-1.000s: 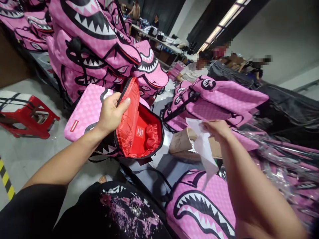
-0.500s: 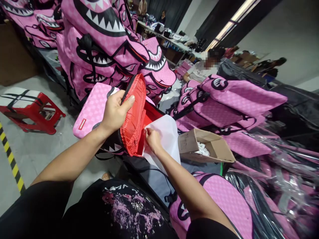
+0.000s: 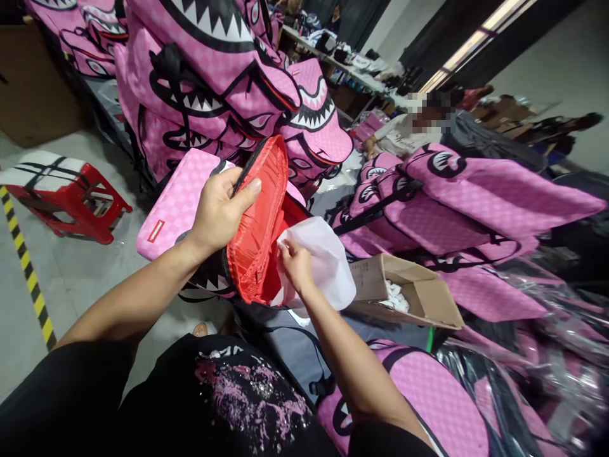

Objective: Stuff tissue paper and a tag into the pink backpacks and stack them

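Note:
A pink checked backpack [image 3: 172, 193] with a small red label lies in front of me, its red-lined flap [image 3: 259, 219] raised. My left hand [image 3: 217, 211] is closed on the flap's black zip edge, with the thumb over the red lining. A thin white translucent sheet [image 3: 333, 270] runs partly into the red opening and sticks out to the right. Over that opening my right hand [image 3: 295, 263] pinches the sheet's near left part. The sheet's inner end is hidden inside the backpack.
Piled pink shark-mouth backpacks [image 3: 190, 82] rise behind; more pink bags [image 3: 490, 203] lie at right. A cardboard box [image 3: 428, 298] holding white pieces stands right of the sheet. A red stool [image 3: 90, 203] is on the floor at left. A co-worker [image 3: 404, 136] sits farther back.
My right hand has lifted slightly and still pinches the white sheet, whose outer end now bulges farther right. My left hand keeps its hold on the flap. The camera view has turned somewhat.

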A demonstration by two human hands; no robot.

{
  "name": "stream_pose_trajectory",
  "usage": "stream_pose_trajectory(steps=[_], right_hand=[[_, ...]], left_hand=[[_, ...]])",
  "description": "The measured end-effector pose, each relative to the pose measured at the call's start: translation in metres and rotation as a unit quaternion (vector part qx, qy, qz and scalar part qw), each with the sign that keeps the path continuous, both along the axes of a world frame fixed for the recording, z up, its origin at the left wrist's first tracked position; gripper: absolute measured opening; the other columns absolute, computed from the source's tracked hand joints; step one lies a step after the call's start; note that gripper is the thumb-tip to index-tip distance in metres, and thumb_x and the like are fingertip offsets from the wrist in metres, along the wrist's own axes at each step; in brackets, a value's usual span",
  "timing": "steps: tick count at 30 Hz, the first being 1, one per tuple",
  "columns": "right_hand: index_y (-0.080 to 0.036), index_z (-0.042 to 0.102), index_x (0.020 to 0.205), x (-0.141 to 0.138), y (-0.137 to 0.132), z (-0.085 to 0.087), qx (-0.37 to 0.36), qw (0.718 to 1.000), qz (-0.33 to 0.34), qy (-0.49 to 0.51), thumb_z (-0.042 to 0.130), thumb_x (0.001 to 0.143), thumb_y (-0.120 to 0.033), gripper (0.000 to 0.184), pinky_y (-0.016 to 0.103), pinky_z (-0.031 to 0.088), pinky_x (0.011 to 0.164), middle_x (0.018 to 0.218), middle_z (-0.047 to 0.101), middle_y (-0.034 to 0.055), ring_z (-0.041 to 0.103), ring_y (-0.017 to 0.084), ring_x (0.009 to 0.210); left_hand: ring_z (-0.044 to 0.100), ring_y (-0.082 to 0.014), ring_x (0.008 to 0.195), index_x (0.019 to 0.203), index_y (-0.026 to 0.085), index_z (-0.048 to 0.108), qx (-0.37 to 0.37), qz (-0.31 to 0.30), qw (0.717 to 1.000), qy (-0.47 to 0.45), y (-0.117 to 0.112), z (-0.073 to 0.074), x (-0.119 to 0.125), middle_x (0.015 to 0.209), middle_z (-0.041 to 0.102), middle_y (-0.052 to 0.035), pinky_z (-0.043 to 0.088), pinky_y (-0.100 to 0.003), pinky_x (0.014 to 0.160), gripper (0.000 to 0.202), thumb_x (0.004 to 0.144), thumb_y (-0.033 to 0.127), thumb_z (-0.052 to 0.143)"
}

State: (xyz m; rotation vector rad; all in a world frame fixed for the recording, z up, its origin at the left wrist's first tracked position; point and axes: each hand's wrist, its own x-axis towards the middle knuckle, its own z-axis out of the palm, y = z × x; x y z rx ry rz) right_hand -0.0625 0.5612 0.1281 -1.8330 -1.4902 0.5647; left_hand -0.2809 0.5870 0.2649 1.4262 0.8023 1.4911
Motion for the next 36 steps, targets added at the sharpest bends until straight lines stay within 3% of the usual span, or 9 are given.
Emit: stream_pose_trajectory(steps=[5, 9, 11, 13, 16, 20, 24, 30, 36], right_hand=[[-0.014, 0.061, 0.128, 0.001, 0.005, 0.017, 0.097, 0.985, -0.036, 0.137, 0.042, 0.094, -0.054, 0.056, 0.03, 0.053, 0.066, 0.089, 0.072, 0.0068, 0.064, 0.018, 0.071], [-0.009, 0.057, 0.129, 0.001, -0.005, 0.015, -0.091, 0.976, 0.105, 0.169, 0.047, 0.091, -0.062, 0.066, 0.028, 0.048, 0.048, 0.067, 0.063, 0.0012, 0.057, 0.016, 0.049], [-0.01, 0.062, 0.121, 0.004, -0.007, 0.013, -0.113, 0.978, 0.15, 0.087, 0.042, 0.095, -0.061, 0.061, 0.031, 0.053, 0.056, 0.071, 0.066, 0.0052, 0.063, 0.019, 0.057], [-0.011, 0.061, 0.128, 0.008, -0.004, 0.014, -0.019, 0.987, 0.151, -0.054, 0.035, 0.1, -0.051, 0.055, 0.038, 0.057, 0.079, 0.098, 0.072, 0.0146, 0.07, 0.024, 0.087], [-0.005, 0.042, 0.149, 0.015, 0.009, 0.007, 0.075, 0.944, 0.163, -0.278, 0.038, 0.1, -0.038, 0.059, 0.053, 0.037, 0.113, 0.15, 0.046, 0.0241, 0.042, 0.034, 0.141], [0.006, 0.027, 0.153, 0.029, 0.013, -0.025, -0.069, 0.872, 0.199, -0.443, 0.05, 0.096, -0.04, 0.077, 0.054, 0.023, 0.121, 0.161, 0.024, 0.0286, 0.021, 0.038, 0.151], [0.001, 0.022, 0.157, 0.041, 0.005, -0.043, -0.108, 0.834, 0.226, -0.491, 0.051, 0.095, -0.051, 0.086, 0.053, 0.019, 0.122, 0.163, 0.017, 0.0276, 0.017, 0.039, 0.152], [-0.007, 0.018, 0.16, 0.04, 0.011, -0.03, -0.155, 0.828, 0.195, -0.502, 0.044, 0.089, -0.073, 0.101, 0.063, 0.018, 0.118, 0.163, 0.012, 0.0299, 0.016, 0.047, 0.15], [-0.007, 0.022, 0.159, 0.047, 0.019, -0.029, -0.131, 0.81, 0.292, -0.492, 0.044, 0.088, -0.075, 0.101, 0.066, 0.014, 0.117, 0.163, 0.01, 0.0308, 0.011, 0.048, 0.151]], left_hand=[[0.046, -0.0108, 0.06, 0.071, 0.018, 0.057, -0.005, 0.008, 1.0, 0.006, 0.002, 0.005, 0.006, 0.067, 0.051, 0.0013, 0.039, -0.023, 0.053, 0.043, 0.079, 0.055, 0.075], [0.046, -0.0111, 0.06, 0.072, 0.017, 0.057, -0.018, 0.01, 1.0, 0.001, 0.002, 0.004, 0.008, 0.068, 0.05, 0.0007, 0.038, -0.024, 0.053, 0.039, 0.081, 0.051, 0.074], [0.045, -0.0107, 0.059, 0.069, 0.018, 0.054, -0.024, 0.011, 1.0, -0.001, 0.002, 0.003, 0.008, 0.066, 0.049, 0.0009, 0.037, -0.024, 0.052, 0.039, 0.082, 0.049, 0.073], [0.045, -0.0103, 0.058, 0.066, 0.018, 0.051, -0.026, 0.011, 1.0, -0.003, 0.002, 0.002, 0.009, 0.065, 0.048, 0.0013, 0.036, -0.023, 0.051, 0.041, 0.082, 0.049, 0.074], [0.047, -0.0104, 0.058, 0.065, 0.019, 0.05, -0.022, 0.012, 1.0, -0.005, 0.004, 0.002, 0.011, 0.064, 0.049, 0.0019, 0.038, -0.022, 0.05, 0.043, 0.081, 0.05, 0.075], [0.048, -0.0101, 0.058, 0.066, 0.018, 0.053, -0.024, 0.013, 1.0, -0.007, 0.005, 0.004, 0.01, 0.063, 0.051, 0.0024, 0.039, -0.021, 0.05, 0.04, 0.08, 0.049, 0.075], [0.049, -0.0094, 0.056, 0.068, 0.018, 0.056, -0.035, 0.024, 0.999, -0.007, 0.006, 0.004, 0.007, 0.064, 0.054, 0.0019, 0.04, -0.021, 0.049, 0.037, 0.081, 0.047, 0.075], [0.05, -0.009, 0.054, 0.072, 0.017, 0.06, -0.061, 0.027, 0.998, -0.011, 0.005, 0.004, 0.007, 0.064, 0.056, 0.0023, 0.041, -0.02, 0.047, 0.034, 0.081, 0.047, 0.075], [0.048, -0.0082, 0.051, 0.074, 0.016, 0.062, -0.07, 0.033, 0.997, -0.009, 0.006, 0.006, 0.009, 0.064, 0.056, 0.002, 0.04, -0.018, 0.043, 0.031, 0.08, 0.044, 0.075]])
